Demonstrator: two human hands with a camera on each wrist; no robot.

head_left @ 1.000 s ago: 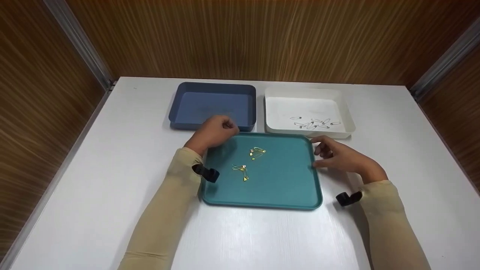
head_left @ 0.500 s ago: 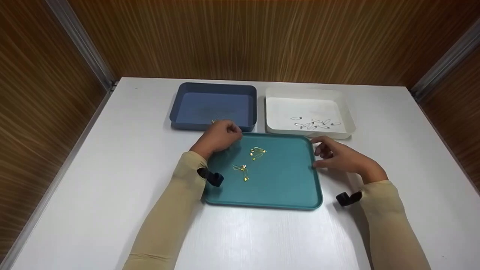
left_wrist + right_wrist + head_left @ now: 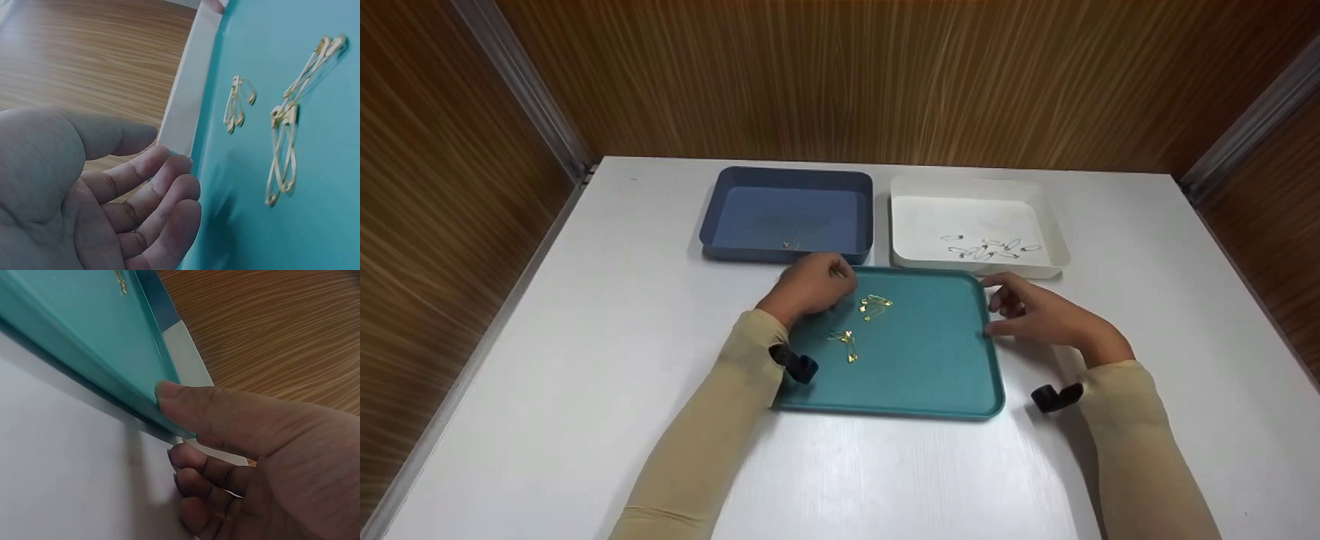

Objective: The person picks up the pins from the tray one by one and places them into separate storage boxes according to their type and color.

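Observation:
A teal tray point(image 3: 930, 375) lies in the middle of the white table, with two small clusters of gold safety pins point(image 3: 874, 304) point(image 3: 284, 152) on it. My left hand point(image 3: 814, 285) hovers over the tray's back left corner, just left of the pins; in the left wrist view its fingers point(image 3: 163, 191) are loosely curled and hold nothing. My right hand point(image 3: 1035, 313) sits at the tray's right edge, thumb point(image 3: 185, 402) resting on the teal rim point(image 3: 112, 382), the other fingers curled beside it on the table. One gold pin point(image 3: 789, 244) lies in the blue tray point(image 3: 787, 180).
Behind the teal tray stand the blue tray at back left and a white tray point(image 3: 1054, 232) at back right with several silver safety pins point(image 3: 988, 248). Wooden walls enclose the table on three sides. A black strap point(image 3: 1054, 397) sits at each wrist.
My left hand has drawn back from the blue tray's front edge to the teal tray, toward the gold pins. A gold pin now shows in the blue tray. The right hand has not moved.

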